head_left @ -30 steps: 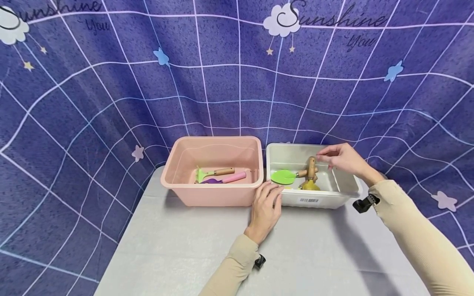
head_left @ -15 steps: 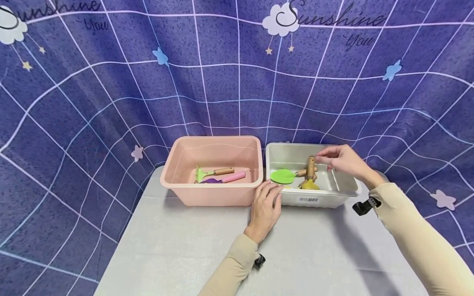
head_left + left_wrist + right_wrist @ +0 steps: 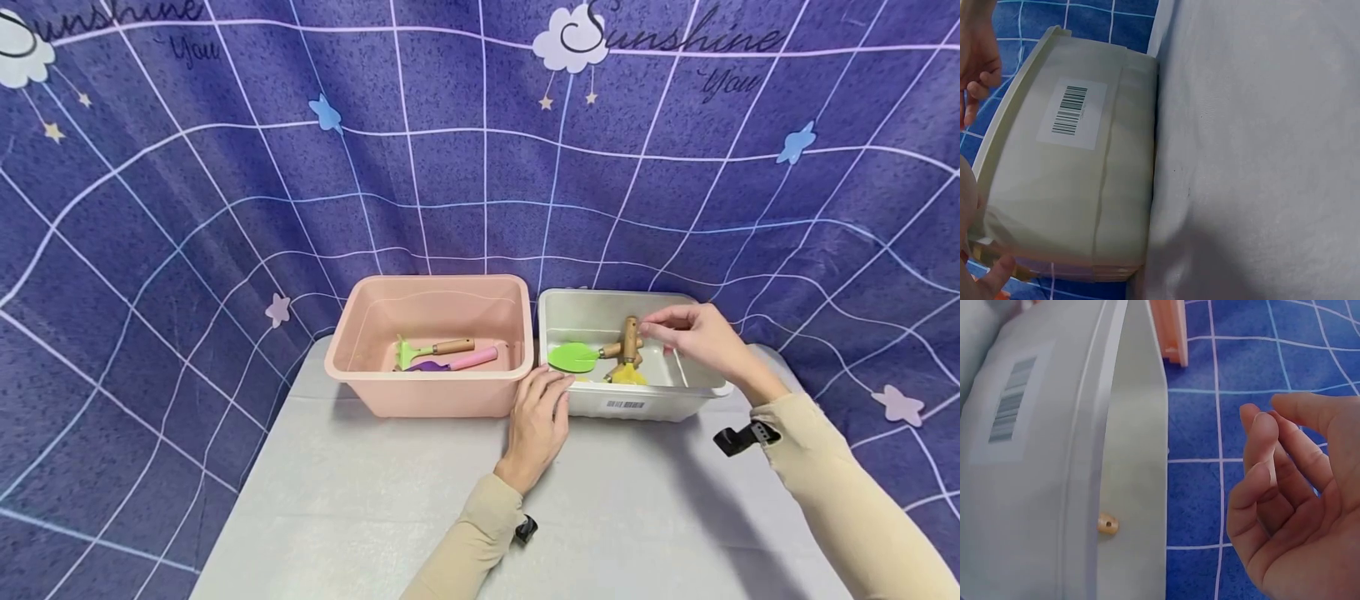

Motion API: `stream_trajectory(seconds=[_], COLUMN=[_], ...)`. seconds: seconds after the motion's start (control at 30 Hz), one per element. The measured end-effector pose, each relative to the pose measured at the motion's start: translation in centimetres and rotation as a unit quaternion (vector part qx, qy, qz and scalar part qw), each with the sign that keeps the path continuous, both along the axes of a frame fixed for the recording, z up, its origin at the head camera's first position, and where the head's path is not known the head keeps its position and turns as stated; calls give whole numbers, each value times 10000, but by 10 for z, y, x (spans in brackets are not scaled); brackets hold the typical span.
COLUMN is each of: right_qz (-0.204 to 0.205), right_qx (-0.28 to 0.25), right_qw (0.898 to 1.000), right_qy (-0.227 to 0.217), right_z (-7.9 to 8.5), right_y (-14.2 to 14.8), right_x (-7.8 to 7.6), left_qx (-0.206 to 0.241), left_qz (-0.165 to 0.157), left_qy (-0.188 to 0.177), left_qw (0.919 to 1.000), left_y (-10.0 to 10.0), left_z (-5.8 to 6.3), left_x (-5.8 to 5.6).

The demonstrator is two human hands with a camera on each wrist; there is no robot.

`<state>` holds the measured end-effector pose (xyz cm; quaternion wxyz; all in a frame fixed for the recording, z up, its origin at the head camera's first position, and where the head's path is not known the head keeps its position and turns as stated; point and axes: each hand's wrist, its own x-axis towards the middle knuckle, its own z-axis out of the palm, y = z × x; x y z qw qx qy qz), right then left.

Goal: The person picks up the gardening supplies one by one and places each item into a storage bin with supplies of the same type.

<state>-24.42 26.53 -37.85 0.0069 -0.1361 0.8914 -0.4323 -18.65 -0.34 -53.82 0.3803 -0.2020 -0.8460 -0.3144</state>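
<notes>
My right hand point(image 3: 701, 333) hovers over the right part of the white bin point(image 3: 678, 400), its fingers loosely curled around nothing. In the head view, its fingertips sit just right of the wooden handle of a yellow hand tool point(image 3: 628, 375); the right wrist view shows them apart from the bin. That tool lies across another wooden handle, beside a green trowel point(image 3: 573, 358). My left hand point(image 3: 536, 425) rests its fingertips on the white bin's near left corner, next to the pink bin point(image 3: 431, 398). Part of the left hand point(image 3: 982, 284) shows at the edge of the left wrist view.
Inside the pink bin lie a small green rake point(image 3: 408, 354) with a wooden handle and a purple tool with a pink handle point(image 3: 474, 358). Both bins stand side by side on a grey-white table point(image 3: 360, 500), against a blue gridded curtain point(image 3: 450, 167).
My right hand has shifted slightly right, away from the yellow tool's wooden handle. The left hand and both bins have stayed put.
</notes>
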Motion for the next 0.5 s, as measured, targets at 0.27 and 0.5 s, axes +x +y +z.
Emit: stream_trajectory(seconds=[0.27,0.5], right_qz=[21,25], right_qx=[-245,-360], right_qw=[9997,9993], right_qy=[45,24], right_z=[-9,-14], right_y=[-6,-7], right_x=[13,19], left_qx=[7,15], left_qz=[0,7], left_qy=[67,65], left_qw=[10000,10000], left_y=[1,0], left_z=[0,-1], left_x=[0,0])
